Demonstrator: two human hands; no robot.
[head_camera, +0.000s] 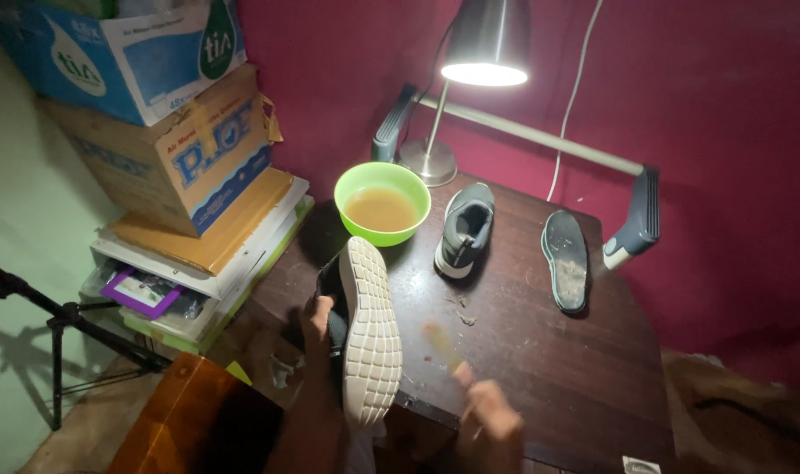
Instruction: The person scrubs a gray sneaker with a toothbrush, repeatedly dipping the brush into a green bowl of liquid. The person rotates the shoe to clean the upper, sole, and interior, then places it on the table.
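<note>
My left hand [316,320] grips a dark shoe [369,329] from its left side, turned so the pale gridded sole faces up. My right hand [487,417] is blurred at the table's near edge, closed on a small light-coloured tool [437,341] whose tip points toward the sole; what kind of tool I cannot tell. A second grey shoe [464,230] stands upright further back on the dark wooden table [540,351]. A dirty insole [566,260] lies to its right. A green bowl [382,203] of brownish water sits behind the held shoe.
A lit metal desk lamp [483,44] stands at the table's back against a red wall. Stacked cardboard boxes [167,114] and trays [198,272] are on the left, a black tripod [57,320] lower left, a brown wooden object [193,426] below. Bits of dirt [459,309] speckle the tabletop.
</note>
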